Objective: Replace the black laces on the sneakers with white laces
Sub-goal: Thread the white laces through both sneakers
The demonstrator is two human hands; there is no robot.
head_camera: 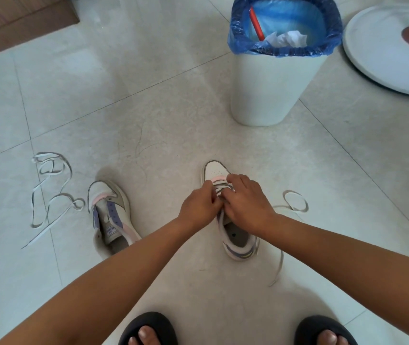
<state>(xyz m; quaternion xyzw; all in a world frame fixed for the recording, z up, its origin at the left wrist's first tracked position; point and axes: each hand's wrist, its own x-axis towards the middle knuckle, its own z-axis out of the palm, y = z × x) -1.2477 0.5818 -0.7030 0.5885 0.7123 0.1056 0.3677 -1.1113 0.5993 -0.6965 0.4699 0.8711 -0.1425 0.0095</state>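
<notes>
At frame centre both hands work on the right sneaker (233, 235): left hand (198, 207) and right hand (245, 205) pinch its white lace (295, 207). The unlaced sneaker (110, 217) and spare lace (49, 195) lie left on the floor (148, 108).

Both bare forearms reach up from the bottom of the frame and converge just right of centre. The left forearm rises from the lower left on a long diagonal; the right forearm enters from the right edge and slopes up and left. The left hand (196, 206) shows its back, with fingers curled and tips pinched together toward the right hand (245, 204). The right hand lies knuckles up, fingers bent down and inward, meeting the left fingertips. The two hands touch. At the bottom edge, the toes of both feet show.
</notes>
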